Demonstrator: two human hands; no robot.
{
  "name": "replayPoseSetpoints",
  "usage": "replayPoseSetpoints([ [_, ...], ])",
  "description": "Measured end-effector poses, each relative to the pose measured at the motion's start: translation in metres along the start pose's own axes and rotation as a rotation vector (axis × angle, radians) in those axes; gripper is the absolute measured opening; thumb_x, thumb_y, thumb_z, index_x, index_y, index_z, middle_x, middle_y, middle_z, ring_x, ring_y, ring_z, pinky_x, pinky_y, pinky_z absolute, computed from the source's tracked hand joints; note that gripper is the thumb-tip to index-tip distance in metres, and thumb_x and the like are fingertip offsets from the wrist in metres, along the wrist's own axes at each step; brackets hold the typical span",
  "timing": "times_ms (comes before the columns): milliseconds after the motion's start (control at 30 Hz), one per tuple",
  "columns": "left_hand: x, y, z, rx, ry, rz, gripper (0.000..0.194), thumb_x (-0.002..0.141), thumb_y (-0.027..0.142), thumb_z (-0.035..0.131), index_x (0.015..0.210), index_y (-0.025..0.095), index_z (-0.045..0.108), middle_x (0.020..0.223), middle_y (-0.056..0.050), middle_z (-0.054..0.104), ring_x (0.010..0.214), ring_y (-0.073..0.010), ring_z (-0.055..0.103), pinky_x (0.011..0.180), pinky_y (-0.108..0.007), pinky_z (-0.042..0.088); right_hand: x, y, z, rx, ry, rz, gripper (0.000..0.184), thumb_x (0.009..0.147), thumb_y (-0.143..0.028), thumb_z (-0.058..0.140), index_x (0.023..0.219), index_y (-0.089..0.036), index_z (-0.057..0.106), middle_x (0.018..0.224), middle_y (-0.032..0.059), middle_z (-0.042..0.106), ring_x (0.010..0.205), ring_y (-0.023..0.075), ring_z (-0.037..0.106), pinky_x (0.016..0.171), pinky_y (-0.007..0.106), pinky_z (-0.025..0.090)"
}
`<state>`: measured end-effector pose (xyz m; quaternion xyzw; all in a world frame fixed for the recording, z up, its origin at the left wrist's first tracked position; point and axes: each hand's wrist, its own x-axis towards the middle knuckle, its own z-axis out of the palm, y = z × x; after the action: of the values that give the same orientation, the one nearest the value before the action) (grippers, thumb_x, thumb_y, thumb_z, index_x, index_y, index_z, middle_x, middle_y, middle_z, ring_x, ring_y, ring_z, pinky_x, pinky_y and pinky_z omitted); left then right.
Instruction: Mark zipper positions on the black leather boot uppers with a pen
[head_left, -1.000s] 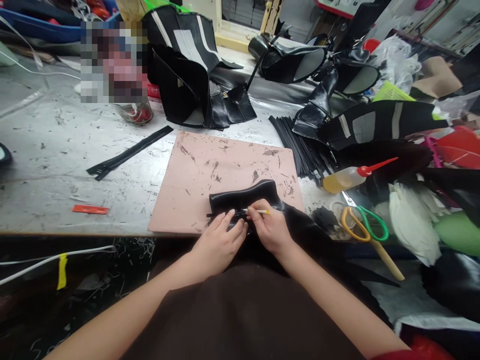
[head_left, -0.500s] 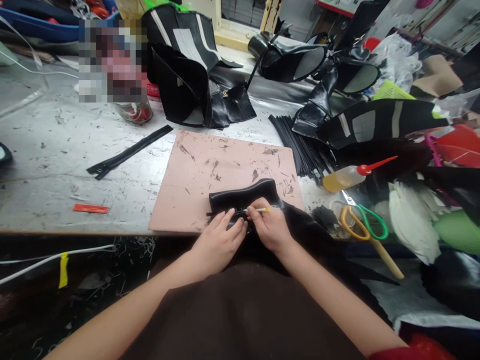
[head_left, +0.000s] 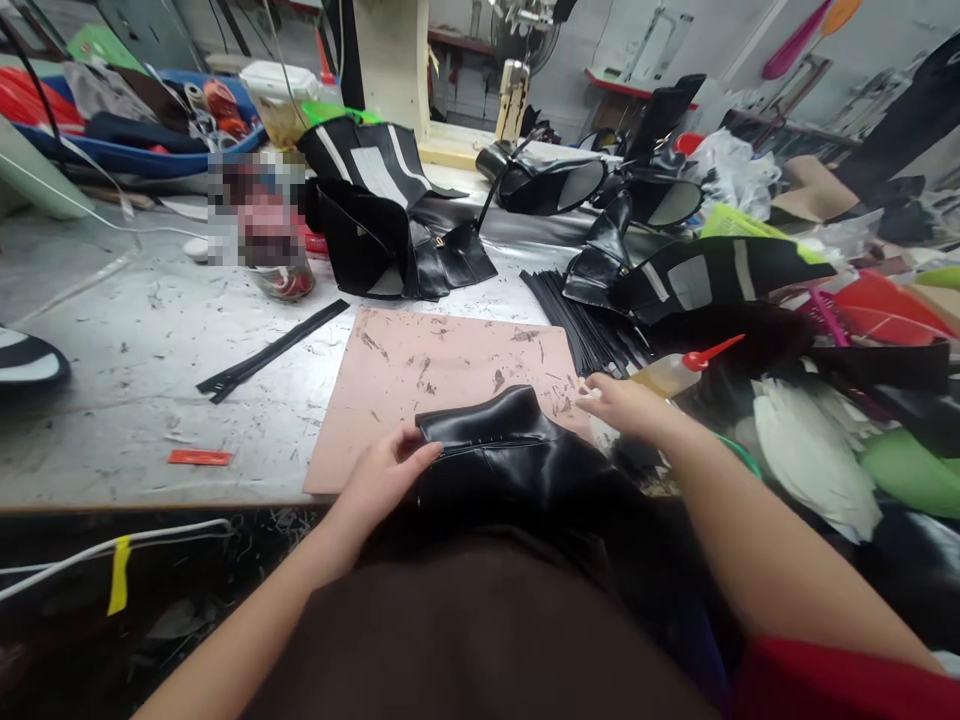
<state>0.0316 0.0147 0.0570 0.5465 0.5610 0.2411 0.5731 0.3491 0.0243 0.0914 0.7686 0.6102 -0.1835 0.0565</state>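
A shiny black leather boot upper (head_left: 517, 430) lies across the front of the pink board (head_left: 442, 355) and hangs over the table edge towards my lap. A seam with small light marks runs along it. My left hand (head_left: 390, 470) grips its left end, thumb on top and fingers at the edge. My right hand (head_left: 630, 405) is lifted off the leather, over the board's right edge. Its fingers are closed round a thin white pen (head_left: 591, 391) with a yellowish end, mostly hidden. Just behind that hand lies the oil bottle (head_left: 664, 374) with a red spout.
A bundle of black strips (head_left: 581, 325) lies behind the board. Other boot pieces (head_left: 360, 235) stand at the back. To the left are a black zipper (head_left: 274, 350) and an orange strip (head_left: 199, 457). The scissors' green handle (head_left: 742, 455) shows partly behind my right arm.
My right hand has moved off the boot upper to the right, taking the pen along. My left hand has slid left to the upper's end. The camera has tilted up.
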Motion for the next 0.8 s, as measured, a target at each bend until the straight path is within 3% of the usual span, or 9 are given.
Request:
replayPoseSetpoints([
  [100, 0.007, 0.006, 0.008, -0.443, -0.242, -0.162, 0.039, 0.067, 0.042, 0.067, 0.095, 0.016, 0.059, 0.087, -0.006, 0.067, 0.083, -0.0212, 0.062, 0.077, -0.031, 0.048, 0.016, -0.009, 0.018, 0.065, 0.094, -0.006, 0.031, 0.084, -0.038, 0.043, 0.105, -0.017, 0.053, 0.095, 0.0107, 0.064, 0.085, 0.0248, 0.059, 0.066, 0.03, 0.04],
  [167, 0.008, 0.006, 0.013, -0.599, -0.293, -0.224, 0.04, 0.062, 0.03, 0.071, 0.097, 0.015, 0.059, 0.085, -0.006, 0.068, 0.081, -0.0205, 0.063, 0.078, -0.031, 0.047, 0.012, -0.02, 0.026, 0.208, 0.158, -0.074, 0.028, 0.084, -0.037, 0.041, 0.097, -0.017, 0.056, 0.097, 0.0095, 0.063, 0.085, 0.0223, 0.058, 0.068, 0.03, 0.04],
  [233, 0.007, 0.003, 0.016, -0.652, -0.28, -0.252, 0.041, 0.059, 0.022, 0.071, 0.097, 0.014, 0.059, 0.082, -0.005, 0.069, 0.08, -0.0205, 0.064, 0.077, -0.03, 0.047, 0.002, -0.027, 0.033, 0.386, 0.083, -0.169, 0.023, 0.083, -0.037, 0.043, 0.085, -0.018, 0.057, 0.088, 0.0063, 0.063, 0.079, 0.0193, 0.057, 0.067, 0.029, 0.041],
  [333, 0.005, -0.003, 0.015, -0.645, -0.236, -0.282, 0.04, 0.058, 0.019, 0.069, 0.096, 0.014, 0.059, 0.079, -0.004, 0.069, 0.078, -0.0202, 0.064, 0.074, -0.03, 0.048, -0.013, -0.03, 0.04, 0.616, -0.024, -0.195, 0.015, 0.075, -0.035, 0.054, 0.072, -0.02, 0.051, 0.072, 0.0005, 0.057, 0.068, 0.0157, 0.053, 0.063, 0.028, 0.041],
  [500, -0.004, -0.009, 0.015, -0.645, -0.282, -0.311, 0.044, 0.055, 0.017, 0.068, 0.098, 0.014, 0.059, 0.079, -0.004, 0.069, 0.078, -0.0209, 0.065, 0.074, -0.03, 0.049, -0.024, -0.02, 0.045, 1.04, -0.128, -0.134, 0.026, 0.065, -0.038, 0.063, 0.071, -0.02, 0.046, 0.061, -0.0055, 0.048, 0.055, 0.011, 0.048, 0.056, 0.026, 0.041],
  [667, -0.016, -0.001, 0.013, -0.579, -0.366, -0.213, 0.053, 0.058, 0.022, 0.073, 0.108, 0.017, 0.056, 0.1, -0.007, 0.067, 0.097, -0.0255, 0.061, 0.086, -0.035, 0.047, -0.038, -0.022, 0.039, 1.078, -0.334, -0.203, 0.029, 0.06, -0.036, 0.071, 0.075, -0.017, 0.056, 0.076, 0.0005, 0.061, 0.077, 0.0183, 0.058, 0.074, 0.032, 0.046],
  [800, -0.022, 0.002, 0.011, -0.379, -0.316, -0.192, 0.054, 0.059, 0.026, 0.076, 0.108, 0.017, 0.055, 0.11, -0.009, 0.064, 0.105, -0.0283, 0.056, 0.089, -0.039, 0.046, -0.051, -0.027, 0.035, 1.164, -0.365, -0.273, 0.032, 0.071, -0.036, 0.063, 0.101, -0.022, 0.061, 0.104, 0.0019, 0.064, 0.107, 0.022, 0.052, 0.096, 0.037, 0.037],
])
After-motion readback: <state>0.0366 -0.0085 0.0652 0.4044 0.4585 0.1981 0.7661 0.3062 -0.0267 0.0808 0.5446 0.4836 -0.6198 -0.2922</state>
